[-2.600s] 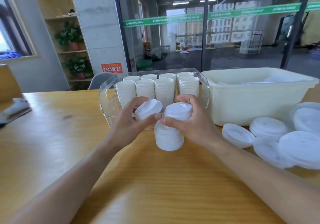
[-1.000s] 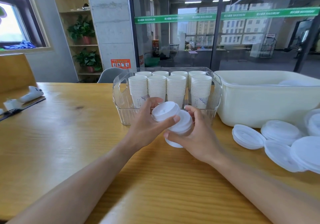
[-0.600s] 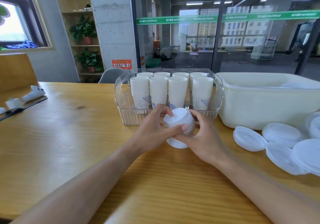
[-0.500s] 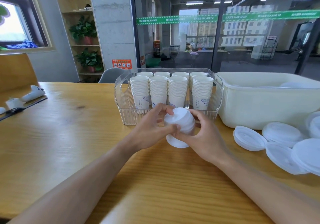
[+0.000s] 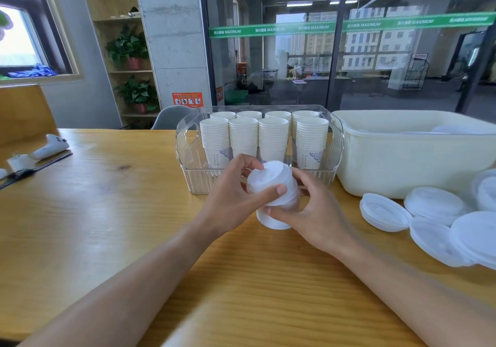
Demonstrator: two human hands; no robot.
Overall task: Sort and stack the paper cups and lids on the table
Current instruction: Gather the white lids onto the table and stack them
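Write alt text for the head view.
Both hands, left hand and right hand, hold a stack of small white lids over a wooden table. Behind: clear bin of stacked paper cups; large lids lie right.

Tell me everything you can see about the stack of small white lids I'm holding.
The stack of small lids is white, looks like thin plastic, round, nested tightly and tilted. It sits above the wooden table, just in front of the clear cup bin. The left hand grips its upper part, thumb across the front; the right hand holds it from the right and below. Its base is partly hidden.
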